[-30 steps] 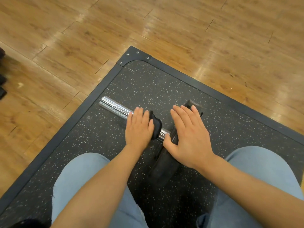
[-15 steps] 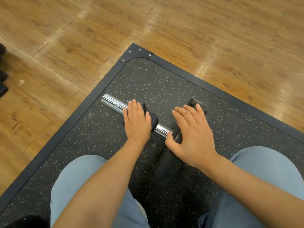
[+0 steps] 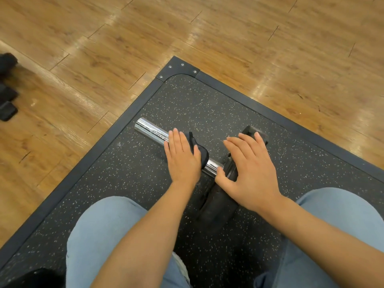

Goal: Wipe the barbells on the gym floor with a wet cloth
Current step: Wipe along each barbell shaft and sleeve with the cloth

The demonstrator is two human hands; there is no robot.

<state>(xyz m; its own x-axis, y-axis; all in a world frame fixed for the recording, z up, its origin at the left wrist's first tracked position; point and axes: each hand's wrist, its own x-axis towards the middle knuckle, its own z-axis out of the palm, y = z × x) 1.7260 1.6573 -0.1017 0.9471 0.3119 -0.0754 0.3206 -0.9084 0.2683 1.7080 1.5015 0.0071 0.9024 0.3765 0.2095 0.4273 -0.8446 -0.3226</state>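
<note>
1. Pressed flat, the left hand [image 3: 181, 161] lies palm-down on the dark cloth [image 3: 199, 153], fingers straight and together, pinning the cloth over the chrome sleeve [image 3: 151, 129] of the barbell; nothing is pinched, and I cannot tell whether the cloth wraps under the sleeve.
2. Right hand [image 3: 249, 175] rests open on the black weight plate [image 3: 220, 204], fingers spread across its upper edge and thumb just beside the bare chrome next to the plate; it looks to be steadying the bar.
3. Taking the plate as landmark: the sleeve runs away from it toward the upper left across the speckled mat [image 3: 207, 100], ending short of the mat's border.
4. The sleeve's long axis sets the stroke. The cloth sits about midway along it, with bare chrome on both sides: a short stretch toward the plate, a longer one toward the free end.
5. The left hand is the nearer one to that free end, so the wipe would likely run outward, away from the plate.
</note>
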